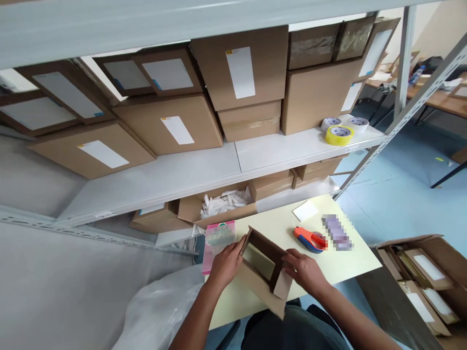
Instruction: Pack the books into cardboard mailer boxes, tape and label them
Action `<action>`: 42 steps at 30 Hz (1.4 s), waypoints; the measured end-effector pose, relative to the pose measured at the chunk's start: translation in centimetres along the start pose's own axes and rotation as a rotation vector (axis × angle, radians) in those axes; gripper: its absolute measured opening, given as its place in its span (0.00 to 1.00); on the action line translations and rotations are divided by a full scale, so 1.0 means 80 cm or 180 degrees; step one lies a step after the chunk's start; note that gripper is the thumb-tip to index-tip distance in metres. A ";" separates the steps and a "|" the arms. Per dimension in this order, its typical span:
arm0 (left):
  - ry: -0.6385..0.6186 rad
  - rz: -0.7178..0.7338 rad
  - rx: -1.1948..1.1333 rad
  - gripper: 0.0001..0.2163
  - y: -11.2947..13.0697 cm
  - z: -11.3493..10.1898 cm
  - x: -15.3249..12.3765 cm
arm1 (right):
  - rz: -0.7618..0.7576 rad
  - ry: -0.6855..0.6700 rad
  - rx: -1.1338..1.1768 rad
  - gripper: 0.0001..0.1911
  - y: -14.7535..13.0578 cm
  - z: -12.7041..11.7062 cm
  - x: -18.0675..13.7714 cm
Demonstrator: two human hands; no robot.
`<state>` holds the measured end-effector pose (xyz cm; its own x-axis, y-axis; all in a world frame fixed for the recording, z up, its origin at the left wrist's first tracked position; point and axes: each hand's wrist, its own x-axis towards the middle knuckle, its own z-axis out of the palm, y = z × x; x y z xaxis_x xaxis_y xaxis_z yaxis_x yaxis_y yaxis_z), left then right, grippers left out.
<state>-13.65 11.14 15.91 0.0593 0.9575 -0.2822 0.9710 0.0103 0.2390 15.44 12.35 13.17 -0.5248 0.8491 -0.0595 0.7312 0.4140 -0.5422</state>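
Left hand (226, 265) and right hand (304, 272) grip an empty cardboard box (255, 285).

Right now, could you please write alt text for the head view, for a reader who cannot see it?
A person's left hand and right hand hold a half-folded cardboard box on a pale yellow table. A red tape dispenser lies beside it, near shelves of boxes.
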 end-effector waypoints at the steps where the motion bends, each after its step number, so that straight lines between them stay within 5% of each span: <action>1: -0.0118 0.0046 -0.0068 0.29 -0.002 0.001 -0.007 | 0.0000 0.0035 0.0031 0.09 0.011 -0.006 0.007; 8: -0.0502 -0.0209 -0.0257 0.36 0.029 0.031 -0.052 | -0.0559 0.0695 -0.0358 0.13 0.045 -0.014 0.041; 12: -0.0703 -0.0210 -0.0219 0.35 0.053 0.067 -0.062 | -0.0913 0.0577 -0.0451 0.16 0.061 0.011 0.038; 16: -0.0514 -0.0149 -0.0388 0.29 0.042 0.101 -0.064 | -0.0959 0.0408 -0.0387 0.18 0.079 0.026 0.032; 19: -0.0430 -0.0066 -0.0628 0.34 0.024 0.120 -0.068 | -0.0910 0.0400 -0.0301 0.20 0.084 0.028 0.036; 27: -0.0543 -0.0236 -0.1505 0.47 0.017 0.134 -0.074 | 0.0199 0.0417 0.0858 0.26 0.091 0.023 0.061; 33: 0.0036 -0.0316 -0.2313 0.36 0.019 0.150 -0.064 | 0.0469 0.0203 0.2040 0.23 0.099 0.002 0.044; 37: 0.0325 -0.0548 -0.2377 0.32 0.025 0.157 -0.059 | 0.0041 -0.0092 0.2208 0.20 0.107 -0.001 0.023; 42: 0.0492 -0.0861 -0.2373 0.28 0.034 0.149 -0.051 | 0.1018 0.1006 0.1233 0.20 0.160 0.013 0.014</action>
<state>-8.49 3.82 6.61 -0.2412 0.9229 -0.3002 0.5340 0.3845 0.7530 23.74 18.29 5.31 -0.1058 0.9931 -0.0502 0.5882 0.0218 -0.8084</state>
